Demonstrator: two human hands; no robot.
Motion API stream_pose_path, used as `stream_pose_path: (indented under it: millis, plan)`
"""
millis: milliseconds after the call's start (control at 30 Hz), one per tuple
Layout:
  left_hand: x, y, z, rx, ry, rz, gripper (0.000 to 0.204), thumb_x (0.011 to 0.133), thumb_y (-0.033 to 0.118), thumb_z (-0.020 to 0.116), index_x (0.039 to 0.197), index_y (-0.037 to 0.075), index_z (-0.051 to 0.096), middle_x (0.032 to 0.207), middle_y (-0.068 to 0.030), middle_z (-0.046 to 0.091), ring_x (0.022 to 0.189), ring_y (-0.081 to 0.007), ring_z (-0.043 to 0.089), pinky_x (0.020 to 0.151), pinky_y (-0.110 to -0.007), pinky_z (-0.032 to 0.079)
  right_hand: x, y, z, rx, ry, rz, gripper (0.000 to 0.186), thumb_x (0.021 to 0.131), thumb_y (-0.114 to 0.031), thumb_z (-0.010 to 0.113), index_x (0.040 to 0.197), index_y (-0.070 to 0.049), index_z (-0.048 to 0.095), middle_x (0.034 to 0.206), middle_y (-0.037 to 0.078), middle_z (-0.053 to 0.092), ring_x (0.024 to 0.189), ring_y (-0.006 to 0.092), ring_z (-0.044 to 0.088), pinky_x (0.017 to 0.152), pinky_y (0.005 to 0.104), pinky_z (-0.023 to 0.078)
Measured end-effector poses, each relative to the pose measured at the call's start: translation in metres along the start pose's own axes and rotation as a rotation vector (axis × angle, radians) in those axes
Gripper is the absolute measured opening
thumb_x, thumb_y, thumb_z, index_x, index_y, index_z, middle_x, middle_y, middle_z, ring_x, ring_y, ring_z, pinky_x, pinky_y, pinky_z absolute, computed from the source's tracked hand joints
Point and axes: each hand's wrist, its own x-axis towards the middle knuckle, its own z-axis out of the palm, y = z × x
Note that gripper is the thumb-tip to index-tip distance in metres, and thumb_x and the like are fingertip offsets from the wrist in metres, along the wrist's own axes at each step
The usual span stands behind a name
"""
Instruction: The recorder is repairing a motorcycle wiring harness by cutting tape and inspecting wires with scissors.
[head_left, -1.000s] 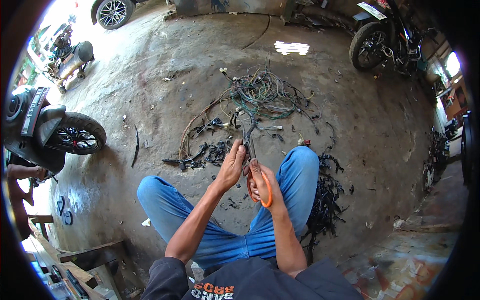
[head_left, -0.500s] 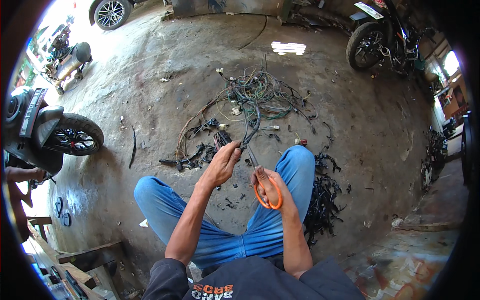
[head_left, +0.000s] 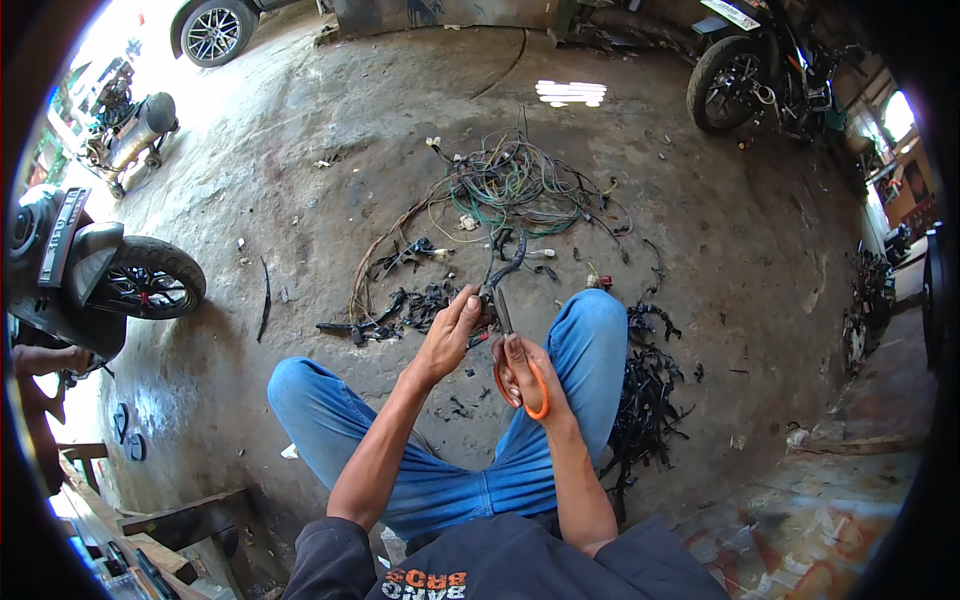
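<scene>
Dark-taped wiring harness (head_left: 513, 260) runs toward me from a loose tangle of coloured wires (head_left: 510, 190) on the concrete. My left hand (head_left: 448, 332) is closed around its near end, just beyond my knees. In my right hand (head_left: 524, 368) are orange-handled scissors (head_left: 539, 390), fingers wrapped round the handles. Their grey blades point away from me and lie against the harness beside my left fingertips. Whether the blades are apart cannot be made out. Black connectors and cut tape pieces (head_left: 425, 305) lie left of the harness, partly hidden by my left hand.
A heap of black tape scraps (head_left: 645, 405) lies beside my right knee. Motorcycles stand at the left (head_left: 150, 275) and far right (head_left: 730, 85). A wooden bench (head_left: 180, 510) is at lower left, near a pair of sandals (head_left: 130, 435). Another person's arm (head_left: 50, 360) shows at the left edge.
My right hand has shifted slightly left and the scissors have turned, their blades now closer to upright in view. The held part of the harness has come a little nearer me.
</scene>
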Motion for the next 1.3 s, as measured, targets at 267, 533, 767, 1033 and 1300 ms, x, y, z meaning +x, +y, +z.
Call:
stream_pose_path:
  millis: [267,533,767,1033,1300]
  plan:
    - [-0.004,0.012,-0.005,-0.247,-0.006,-0.142,0.059,0.108,0.041,0.042,0.149,-0.001,0.039,0.124,-0.0098,0.062,0.11,-0.0161,0.063,0.098,-0.03,0.048,0.009,0.001,0.006,0.707,-0.307,0.138,0.063,0.098,-0.069,0.034,0.088,-0.008,0.049,0.059,-0.004,0.039,0.037,0.0045,0.034,0.033,0.0202,0.031]
    - [0.0,0.01,-0.009,0.134,-0.1,0.009,0.047,0.108,0.037,0.042,0.133,-0.002,0.051,0.104,-0.0165,0.065,0.096,-0.0233,0.065,0.088,-0.037,0.052,0.019,-0.014,0.021,-0.396,0.231,-0.193,0.066,0.099,-0.066,0.044,0.088,-0.002,0.057,0.061,0.004,0.052,0.045,0.0146,0.044,0.043,0.029,0.04]
    - [-0.015,-0.001,0.018,0.183,0.021,-0.027,0.042,0.109,0.037,0.039,0.115,0.0,0.056,0.08,-0.0118,0.063,0.076,-0.0209,0.059,0.074,-0.036,0.048,0.042,-0.074,-0.012,-0.646,0.513,-0.232,0.06,0.095,-0.06,0.06,0.089,0.0,0.062,0.061,0.008,0.056,0.053,0.0197,0.054,0.05,0.0365,0.044]
    - [0.005,0.031,-0.002,0.353,0.351,0.048,0.032,0.094,0.028,0.07,0.102,-0.001,0.059,0.067,-0.0081,0.063,0.06,-0.0085,0.056,0.054,-0.031,0.044,0.077,-0.031,-0.007,-0.308,0.67,-0.127,0.055,0.09,-0.054,0.069,0.1,-0.002,0.057,0.061,0.004,0.055,0.042,0.012,0.054,0.035,0.028,0.039]
    - [0.01,0.033,-0.021,0.518,0.584,0.14,0.032,0.1,0.03,0.061,0.101,-0.002,0.058,0.067,-0.0177,0.063,0.058,-0.0283,0.061,0.058,-0.04,0.047,0.126,0.14,-0.007,-0.649,0.963,-0.008,0.059,0.085,-0.045,0.075,0.114,0.001,0.053,0.092,0.023,0.068,0.084,0.0401,0.068,0.076,0.0463,0.052]
